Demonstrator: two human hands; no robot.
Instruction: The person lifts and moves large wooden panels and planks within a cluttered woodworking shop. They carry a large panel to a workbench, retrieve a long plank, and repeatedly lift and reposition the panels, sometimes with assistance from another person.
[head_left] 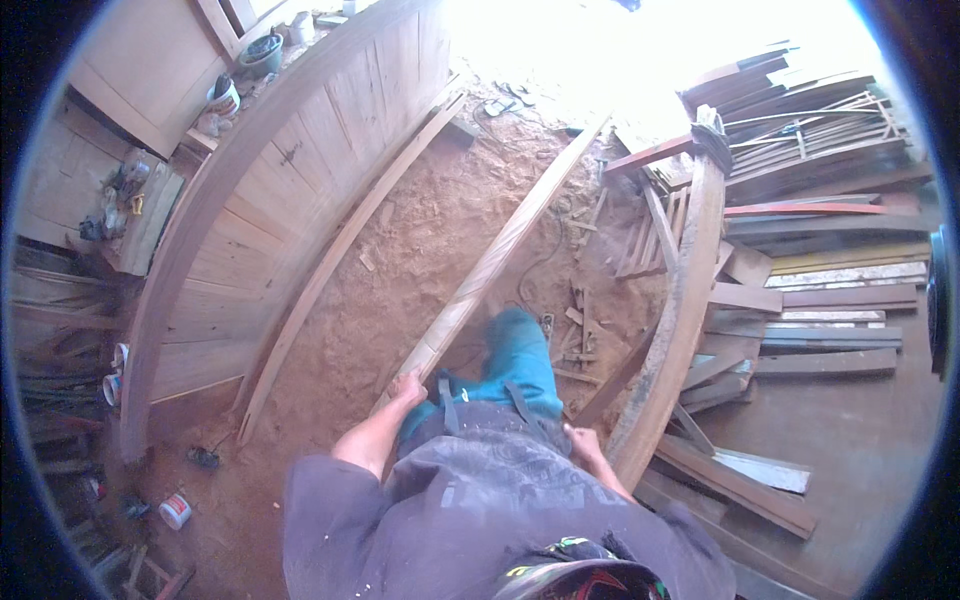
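Observation:
My left hand (405,388) is closed around the near end of a long, pale wooden plank (490,265). The plank slants away from my left hip toward the bright far side, above the sawdust-covered ground. Beside my right hip my right hand (583,440) has its fingers curled in. Whatever it may hold is hidden. It is near a long brown timber beam (690,275), and I cannot tell whether the two touch.
A large wooden panelled door (270,220) stands along the left, with a thin wooden strip (340,240) beside it. Stacked boards (830,300) fill the right side. A small white tub (174,511) sits at lower left. Wood scraps (578,320) and a cable lie on the ground ahead.

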